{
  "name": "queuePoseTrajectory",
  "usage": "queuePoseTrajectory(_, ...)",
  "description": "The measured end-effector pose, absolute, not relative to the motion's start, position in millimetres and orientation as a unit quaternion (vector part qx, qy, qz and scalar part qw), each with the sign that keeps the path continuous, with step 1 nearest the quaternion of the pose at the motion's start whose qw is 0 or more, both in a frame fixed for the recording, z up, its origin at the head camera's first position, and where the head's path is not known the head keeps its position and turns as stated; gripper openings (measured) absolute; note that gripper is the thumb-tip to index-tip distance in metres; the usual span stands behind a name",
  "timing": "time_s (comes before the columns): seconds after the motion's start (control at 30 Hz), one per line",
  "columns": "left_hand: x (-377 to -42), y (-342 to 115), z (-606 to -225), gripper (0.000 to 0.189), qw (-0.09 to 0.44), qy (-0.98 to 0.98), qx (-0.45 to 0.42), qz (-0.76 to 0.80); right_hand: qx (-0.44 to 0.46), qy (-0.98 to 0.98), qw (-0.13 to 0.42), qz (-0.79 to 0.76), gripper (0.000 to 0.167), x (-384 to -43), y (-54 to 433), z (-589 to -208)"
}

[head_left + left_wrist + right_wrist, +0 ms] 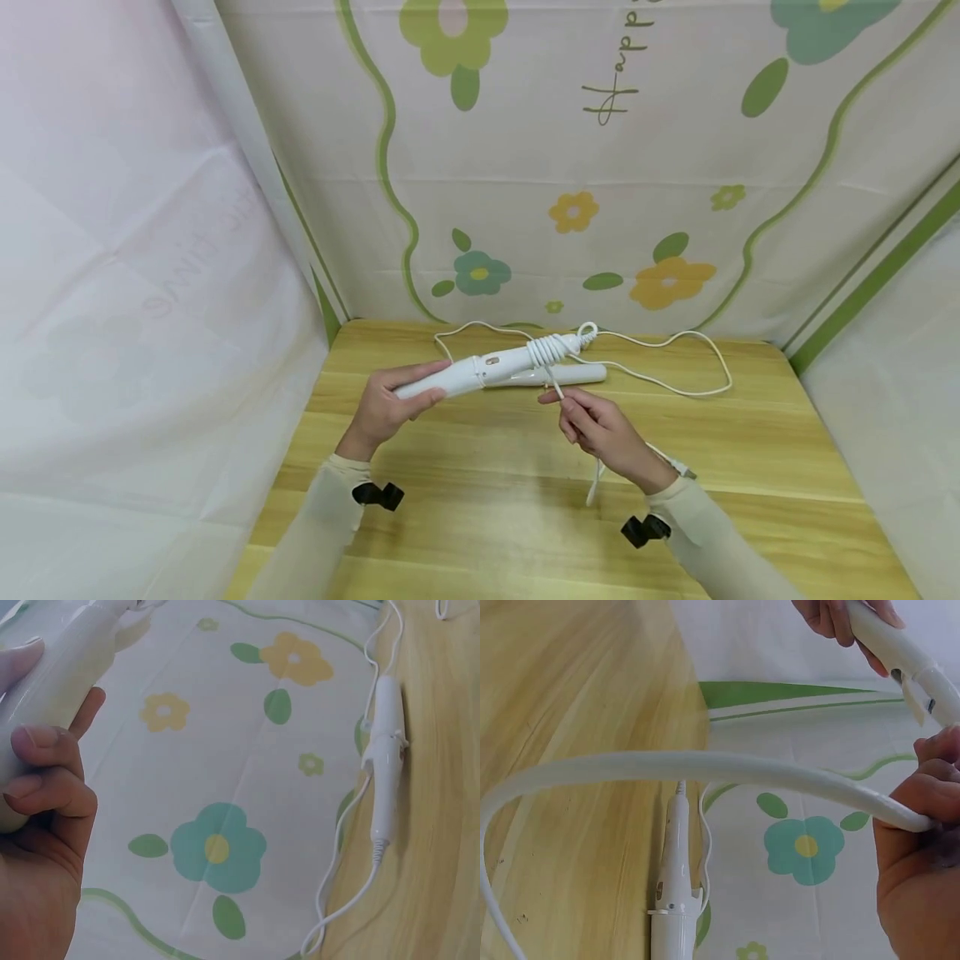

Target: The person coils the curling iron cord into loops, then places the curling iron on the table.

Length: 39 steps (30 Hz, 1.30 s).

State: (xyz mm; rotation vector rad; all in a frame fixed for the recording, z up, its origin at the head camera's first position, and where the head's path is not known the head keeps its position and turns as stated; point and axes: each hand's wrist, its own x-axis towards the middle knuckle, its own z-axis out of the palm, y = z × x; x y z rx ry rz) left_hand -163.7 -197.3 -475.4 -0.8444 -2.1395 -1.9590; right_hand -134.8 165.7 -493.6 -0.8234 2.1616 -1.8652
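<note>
In the head view, my left hand grips a white curling iron by its thick barrel end, thumb on one side and fingers wrapped underneath. Several turns of white cord are wound round the handle near its far end. My right hand pinches the cord's loose length just below the coils. In the right wrist view that cord leaves the fingers in a wide arc, and its plug hangs by the right wrist. A second white curling iron lies on the table behind the held one.
The second iron's thin cord spreads in loose loops along the back of the wooden table. A flower-printed cloth rises at the table's back edge. White cloth walls stand at both sides.
</note>
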Motion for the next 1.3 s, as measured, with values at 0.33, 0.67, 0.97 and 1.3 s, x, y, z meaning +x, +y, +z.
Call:
queuePoseTrajectory(0.33, -166, -200, -481, 0.039, 0.099, -0.725, -0.237, -0.639, -0.277, 0.756, 0.057, -0.591, 0.031, -130, 161, -496)
queuePoseTrajectory(0.67, -166, -187, -487, 0.041, 0.145, -0.734, -0.269, -0.607, -0.323, 0.824, -0.021, -0.466, 0.028, -125, 150, -487)
queuePoseTrajectory(0.97, -167, -196, -489, 0.047, 0.169, -0.791, -0.370, -0.457, -0.411, 0.845, -0.116, -0.323, 0.019, -127, 169, -459)
queuePoseTrajectory(1.3, -163, -197, -479, 0.042, 0.097, -0.798, -0.457, -0.381, -0.457, 0.836, -0.233, -0.196, 0.035, -147, 182, -449)
